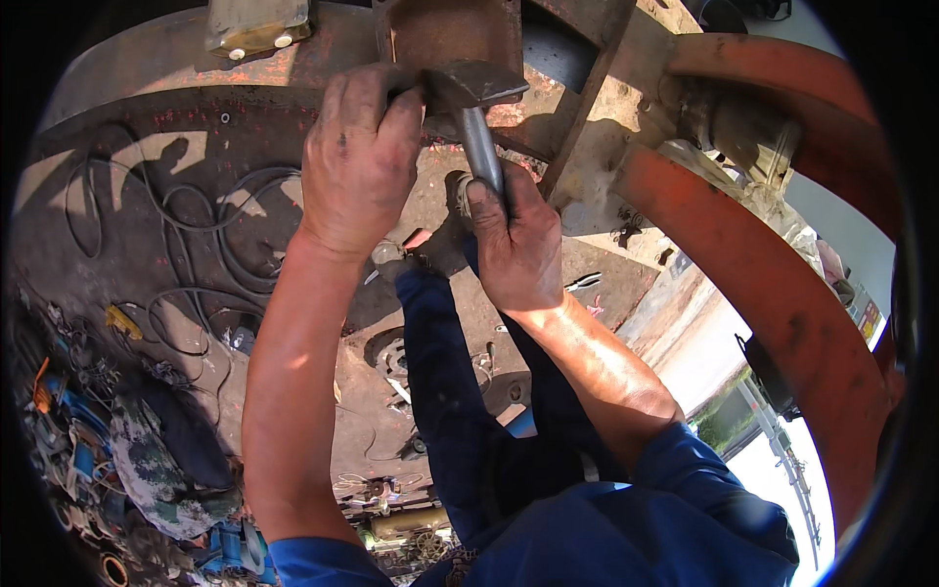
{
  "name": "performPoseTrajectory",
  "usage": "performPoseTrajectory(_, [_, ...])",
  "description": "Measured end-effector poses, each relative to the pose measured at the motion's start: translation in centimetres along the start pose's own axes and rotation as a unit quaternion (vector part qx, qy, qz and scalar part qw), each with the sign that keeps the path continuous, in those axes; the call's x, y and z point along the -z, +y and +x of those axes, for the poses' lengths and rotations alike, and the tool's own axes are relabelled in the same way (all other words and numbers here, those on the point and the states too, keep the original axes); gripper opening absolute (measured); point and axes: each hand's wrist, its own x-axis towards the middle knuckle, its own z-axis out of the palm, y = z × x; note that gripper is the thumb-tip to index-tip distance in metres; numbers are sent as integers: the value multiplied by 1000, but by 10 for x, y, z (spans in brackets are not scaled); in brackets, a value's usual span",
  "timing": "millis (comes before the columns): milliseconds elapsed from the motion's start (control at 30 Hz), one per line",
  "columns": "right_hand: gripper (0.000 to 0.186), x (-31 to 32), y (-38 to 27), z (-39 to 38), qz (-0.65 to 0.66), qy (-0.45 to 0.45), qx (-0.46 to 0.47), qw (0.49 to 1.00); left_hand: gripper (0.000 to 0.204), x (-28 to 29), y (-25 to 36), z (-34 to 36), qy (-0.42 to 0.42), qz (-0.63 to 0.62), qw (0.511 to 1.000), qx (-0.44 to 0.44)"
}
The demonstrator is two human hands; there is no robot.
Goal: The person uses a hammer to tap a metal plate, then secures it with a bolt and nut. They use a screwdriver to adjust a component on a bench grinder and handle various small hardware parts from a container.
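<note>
Below me spreads a brown, stained floor (pixel 357 421) patched with sunlight. Long, looping dark cable (pixel 279 173) lies across it to my left, near a small yellow object (pixel 122 321). I see a round, dark metal part (pixel 389 352), a slim pale-and-dark hand tool (pixel 584 282) rightward, and green camouflage-patterned cloth (pixel 156 470) amid far-left clutter (pixel 86 430).

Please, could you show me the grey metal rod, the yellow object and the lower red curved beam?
Grey metal rod (pixel 479 145), head view, bare shaft.
Yellow object (pixel 122 321), head view, its middle.
Lower red curved beam (pixel 768 279), head view, broad face.
</note>
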Motion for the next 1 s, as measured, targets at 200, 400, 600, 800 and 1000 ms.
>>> performPoseTrajectory(200, [26,-2,-3,-7,-18,35,36,999,21,1,-2,-1,3,5,1000,0])
performPoseTrajectory(400, [23,-5,0,0,-19,47,57,997,25,-1,-3,-2,6,-3,1000,-13])
performPoseTrajectory(600, [24,0,-6,7,-23,25,32,999,30,4,4,-4,22,-33,996,78])
performPoseTrajectory(800, [27,-3,1,7,-42,41,74,996,22,7,19,-11,59,-422,800,423])
performPoseTrajectory(1000, [30,-2,-1,-2,-14,31,71,997,25,3,16,-5,2,-302,874,380])
